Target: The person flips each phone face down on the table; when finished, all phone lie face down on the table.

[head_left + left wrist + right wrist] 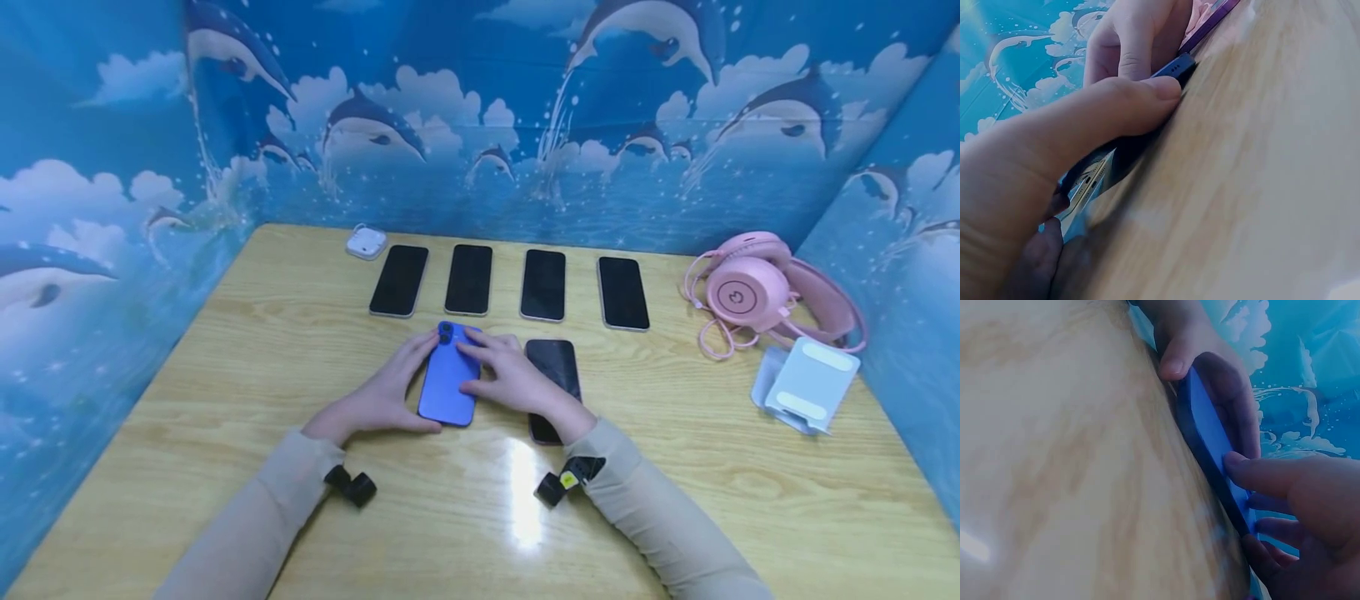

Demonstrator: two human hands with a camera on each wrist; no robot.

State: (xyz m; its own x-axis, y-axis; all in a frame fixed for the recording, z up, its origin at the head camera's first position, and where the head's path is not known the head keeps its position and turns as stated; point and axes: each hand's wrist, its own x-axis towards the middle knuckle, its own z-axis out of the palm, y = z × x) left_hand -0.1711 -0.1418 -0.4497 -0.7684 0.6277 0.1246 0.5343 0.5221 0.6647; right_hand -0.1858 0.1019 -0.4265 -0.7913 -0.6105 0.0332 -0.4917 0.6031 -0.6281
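Head view, near frame center: a left hand (382, 396) holds a blue phone (448, 385) between thumb and fingers, seemingly steadying it, while the right hand (517, 377) rests spread fingers on its back.

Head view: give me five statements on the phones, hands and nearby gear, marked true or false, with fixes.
1. The left hand and the right hand both touch the blue phone. True.
2. The blue phone lies screen up. False: its back faces up.
3. Four phones with dark screens form the back row. True.
4. The light blue stand is nearer the person than the pink headphones. True.
5. The pink headphones lie left of the back row. False: they lie right of it.
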